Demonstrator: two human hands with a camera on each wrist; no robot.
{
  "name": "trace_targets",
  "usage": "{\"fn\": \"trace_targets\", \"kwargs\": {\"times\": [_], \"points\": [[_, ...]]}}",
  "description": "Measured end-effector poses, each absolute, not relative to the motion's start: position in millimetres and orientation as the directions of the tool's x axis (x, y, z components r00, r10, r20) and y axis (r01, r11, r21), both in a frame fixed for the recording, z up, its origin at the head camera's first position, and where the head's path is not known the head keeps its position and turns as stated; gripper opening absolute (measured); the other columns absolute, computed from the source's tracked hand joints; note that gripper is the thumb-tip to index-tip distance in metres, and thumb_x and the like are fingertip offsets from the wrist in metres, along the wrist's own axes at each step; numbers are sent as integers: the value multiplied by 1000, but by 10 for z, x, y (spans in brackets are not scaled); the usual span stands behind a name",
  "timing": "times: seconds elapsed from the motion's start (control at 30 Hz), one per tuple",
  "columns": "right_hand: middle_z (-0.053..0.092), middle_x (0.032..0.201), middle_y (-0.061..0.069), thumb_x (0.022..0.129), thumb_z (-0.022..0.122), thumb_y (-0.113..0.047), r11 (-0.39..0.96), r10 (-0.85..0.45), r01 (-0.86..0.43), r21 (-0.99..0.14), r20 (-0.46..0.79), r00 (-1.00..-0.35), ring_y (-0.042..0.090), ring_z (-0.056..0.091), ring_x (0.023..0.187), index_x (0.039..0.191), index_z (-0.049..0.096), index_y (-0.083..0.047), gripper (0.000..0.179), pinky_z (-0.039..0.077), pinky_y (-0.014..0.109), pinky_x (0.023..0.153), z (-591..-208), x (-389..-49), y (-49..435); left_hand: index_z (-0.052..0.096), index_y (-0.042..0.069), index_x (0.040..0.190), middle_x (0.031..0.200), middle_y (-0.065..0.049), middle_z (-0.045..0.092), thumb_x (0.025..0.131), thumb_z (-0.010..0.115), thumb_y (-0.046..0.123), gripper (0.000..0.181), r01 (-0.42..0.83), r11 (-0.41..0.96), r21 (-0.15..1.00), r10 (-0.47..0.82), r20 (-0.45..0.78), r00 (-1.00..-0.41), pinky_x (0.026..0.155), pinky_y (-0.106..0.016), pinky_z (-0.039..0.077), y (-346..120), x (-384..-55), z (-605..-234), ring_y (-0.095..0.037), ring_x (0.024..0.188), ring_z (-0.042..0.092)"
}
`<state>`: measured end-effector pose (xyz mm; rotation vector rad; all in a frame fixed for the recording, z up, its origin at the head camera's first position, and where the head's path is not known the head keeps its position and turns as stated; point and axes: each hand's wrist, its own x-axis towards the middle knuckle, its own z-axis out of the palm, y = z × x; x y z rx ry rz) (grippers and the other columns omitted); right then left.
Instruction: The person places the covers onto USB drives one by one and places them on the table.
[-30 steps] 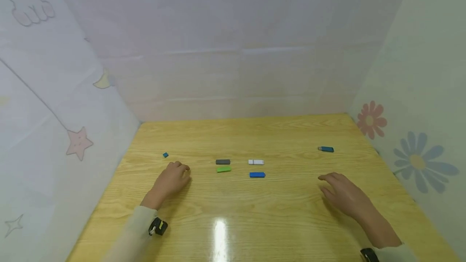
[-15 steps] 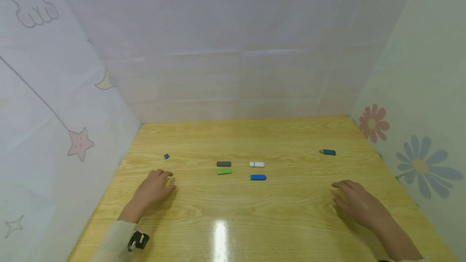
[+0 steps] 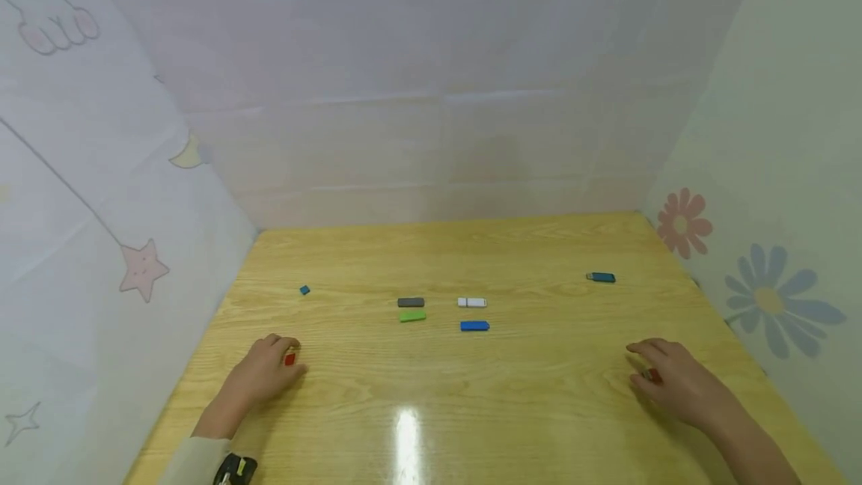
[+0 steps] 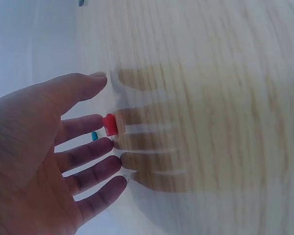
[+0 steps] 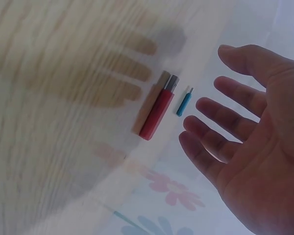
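Observation:
My left hand is low over the left of the table, fingers extended and thumb apart. Between its thumb and index finger in the head view shows a small red cap. In the left wrist view that red cap stands right at the index fingertip. On the right, my other hand hovers with fingers spread loosely. Beside it lies a red USB stick with a bare metal plug, partly covered by the hand in the head view. Nothing is gripped in either hand.
Farther back are a small teal cap at left and a teal USB stick at right. Mid-table lie dark grey, green, white and blue USB sticks. Printed cloth walls enclose the table's sides and back.
Both hands have drawn outward and back toward the person. The red cap and the red USB stick, not visible before, now show by the left and right hands.

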<state>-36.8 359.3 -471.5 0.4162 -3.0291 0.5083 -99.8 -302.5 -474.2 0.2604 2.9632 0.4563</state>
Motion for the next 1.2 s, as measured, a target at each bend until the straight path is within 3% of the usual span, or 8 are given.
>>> {"fn": "trace_targets", "kwargs": {"times": [0.4,0.7,1.2], "points": [[65,117,20,84,81,-16,914,-253,-256,-314,50,-966,48,58,109,120,68,0,42,49,64,88,-4726,-351,3666,67,1,122,115,-15,61,94,74,25,38,153,920,362,201,-100,-974,87,-52,52,-3071,-948,-4748,-34,105,59],[66,114,18,82,79,-5,916,-259,-255,-310,28,-965,45,60,104,116,69,0,35,51,61,86,-4780,-324,3720,69,0,114,99,-8,62,93,73,12,25,168,911,376,207,-66,-976,73,-40,52,-3090,-926,-4763,-20,85,58],[68,104,8,80,78,4,915,-280,-287,-282,67,-958,34,64,94,107,71,-3,29,55,50,79,-4849,-329,3797,68,5,100,95,-5,63,92,74,11,11,131,916,378,166,-61,-984,74,-41,54,-3074,-945,-4784,-19,85,62]]}}
